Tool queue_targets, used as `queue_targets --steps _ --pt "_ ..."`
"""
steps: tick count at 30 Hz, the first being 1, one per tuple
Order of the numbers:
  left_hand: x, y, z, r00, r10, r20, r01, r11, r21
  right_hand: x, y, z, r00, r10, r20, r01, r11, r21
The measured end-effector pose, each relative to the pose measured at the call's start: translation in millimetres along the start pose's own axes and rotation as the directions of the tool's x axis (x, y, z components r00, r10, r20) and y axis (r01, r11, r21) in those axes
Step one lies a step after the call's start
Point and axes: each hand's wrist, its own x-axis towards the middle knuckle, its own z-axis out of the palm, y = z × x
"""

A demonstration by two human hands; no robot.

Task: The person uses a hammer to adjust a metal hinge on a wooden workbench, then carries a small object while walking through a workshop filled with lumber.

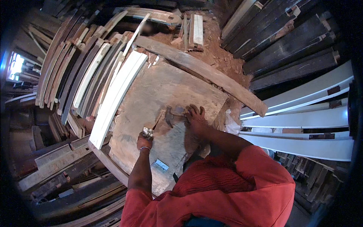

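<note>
My left hand (pixel 144 141) is closed on a small pale metal plate (pixel 148 131) with dark spots like holes, held over the worn wooden board (pixel 140 98). My right hand (pixel 197 118) lies on the same board with its fingers spread. Close to its fingertips is a small flat grey piece (pixel 178 110); whether they touch is hard to tell. Between my hands a dark curved hammer head (pixel 169 117) rests on the board. Nearer to me, beside my left forearm, lies a silvery hinge (pixel 161 165).
A long white plank (pixel 118 98) runs along the board's left side, with stacked timber beyond. Past the far edge lies a thick brown beam (pixel 204 72). White frame pieces (pixel 298 118) and dark timbers (pixel 291 49) stand at the right. Wood chips (pixel 223 56) cover the ground.
</note>
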Motion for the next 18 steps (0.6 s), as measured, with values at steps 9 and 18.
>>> queue_targets --steps 9,18 --pt "17.7 8.2 5.1 0.993 -0.099 0.065 0.085 0.977 0.195 28.5 18.2 -14.5 0.984 -0.001 0.180 0.002 1.000 -0.005" --pt "15.3 31.0 -14.8 0.972 -0.232 0.034 0.219 0.952 0.216 28.3 19.0 -12.7 0.999 -0.033 -0.043 0.038 0.993 0.110"
